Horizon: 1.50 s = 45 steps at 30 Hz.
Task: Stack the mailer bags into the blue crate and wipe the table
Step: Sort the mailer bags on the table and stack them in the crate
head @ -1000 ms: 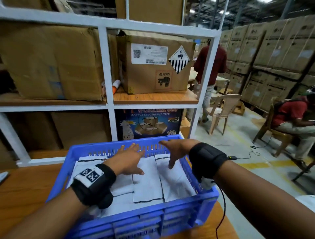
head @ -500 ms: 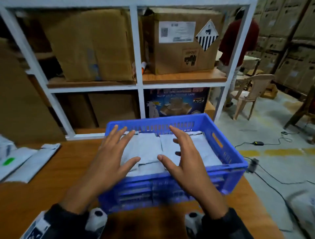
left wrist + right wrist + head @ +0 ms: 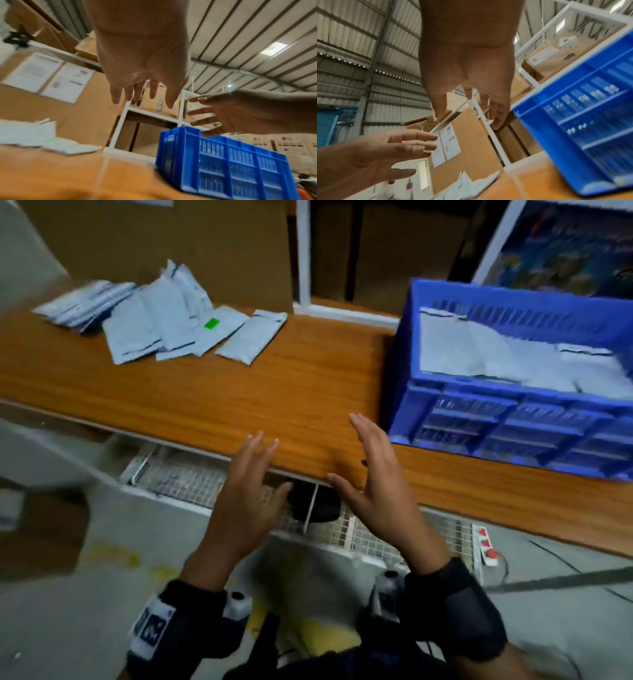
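Mailer bags [image 3: 507,361] are already lying in the blue crate [image 3: 513,419], more bags [image 3: 164,326] are waiting across the table [image 3: 274,392], and left hand [image 3: 246,501] and right hand [image 3: 380,491] are hovering open-fingered, empty.

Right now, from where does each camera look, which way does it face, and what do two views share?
Head: sits on the head, looks down at the wooden table; shows the left hand and right hand, both open and empty, with wristbands.
Left wrist: sits under the left wrist, looks along the palm and up toward the shelf rack and roof; the right hand enters from the right.
Right wrist: the same from the right wrist; the left hand enters lower left.
Shared: all three show the blue crate and loose mailer bags.
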{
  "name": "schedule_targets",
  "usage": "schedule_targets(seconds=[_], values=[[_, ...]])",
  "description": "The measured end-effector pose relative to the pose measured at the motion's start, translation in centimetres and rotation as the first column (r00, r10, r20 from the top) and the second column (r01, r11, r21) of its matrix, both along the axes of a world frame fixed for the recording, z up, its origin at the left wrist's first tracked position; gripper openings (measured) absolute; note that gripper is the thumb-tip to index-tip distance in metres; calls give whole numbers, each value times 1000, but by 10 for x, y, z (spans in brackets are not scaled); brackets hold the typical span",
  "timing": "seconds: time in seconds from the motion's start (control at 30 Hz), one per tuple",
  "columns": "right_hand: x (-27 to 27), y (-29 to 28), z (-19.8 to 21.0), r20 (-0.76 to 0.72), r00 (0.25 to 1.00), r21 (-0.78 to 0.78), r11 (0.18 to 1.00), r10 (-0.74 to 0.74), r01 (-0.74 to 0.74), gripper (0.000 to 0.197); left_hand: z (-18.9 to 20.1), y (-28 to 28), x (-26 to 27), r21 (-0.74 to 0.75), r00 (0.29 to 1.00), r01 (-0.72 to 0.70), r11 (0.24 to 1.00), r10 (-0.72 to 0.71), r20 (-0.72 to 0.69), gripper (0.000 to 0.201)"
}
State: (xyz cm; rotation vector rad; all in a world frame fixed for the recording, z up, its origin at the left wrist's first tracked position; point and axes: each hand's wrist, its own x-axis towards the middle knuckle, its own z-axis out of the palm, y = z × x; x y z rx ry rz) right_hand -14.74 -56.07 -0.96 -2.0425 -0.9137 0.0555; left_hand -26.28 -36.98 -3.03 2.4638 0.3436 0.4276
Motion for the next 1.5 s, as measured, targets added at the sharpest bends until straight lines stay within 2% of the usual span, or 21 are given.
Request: schedule_targets(seconds=[0.17, 0.27, 0.4, 0.63, 0.83, 1.07, 1.13, 1.2, 1.27, 1.33, 1.43, 1.5], values=[[-38, 55, -20, -13, 993, -139, 984, 114, -115, 79, -34, 39, -58, 6, 994, -90, 996, 90, -55, 61], [-40, 85, -23, -28, 988, -189, 970, 149, -152, 80, -37, 70, -71, 17, 988, -149, 989, 149, -47, 58], [-23, 129, -30, -74, 985, -178, 970, 157, -168, 75, -34, 120, -69, 38, 976, -217, 975, 218, -9, 59], [43, 226, -35, -65, 983, -62, 983, 170, -174, 71, -14, 221, -6, 102, 970, -237, 966, 241, -31, 54], [118, 306, -25, -96, 988, 11, 992, 123, -122, 66, 7, 298, 65, 169, 964, -222, 960, 242, -109, 49], [177, 395, -16, -169, 985, 8, 999, 45, -45, 61, 22, 381, 131, 215, 958, -234, 948, 263, -118, 50], [188, 416, -14, -183, 981, 6, 998, 64, -64, 62, 19, 404, 144, 166, 950, -260, 951, 283, -134, 49], [197, 435, -13, -186, 980, -4, 997, 70, -72, 63, 13, 430, 152, -3, 944, -307, 952, 304, -127, 46], [207, 457, -14, -214, 975, -2, 998, 62, -63, 63, 10, 455, 159, -184, 931, -363, 913, 351, -96, 42], [218, 481, -18, -221, 974, -7, 999, 43, -45, 64, 8, 479, 165, -303, 904, -426, 853, 415, -102, 36], [232, 518, -25, -258, 966, -26, 999, 14, -22, 61, 2, 517, 178, -390, 862, -499, 774, 489, -131, 29], [239, 541, -28, -282, 959, -25, 1000, -9, 2, 60, -8, 546, 188, -398, 852, -519, 757, 496, -167, 27]])
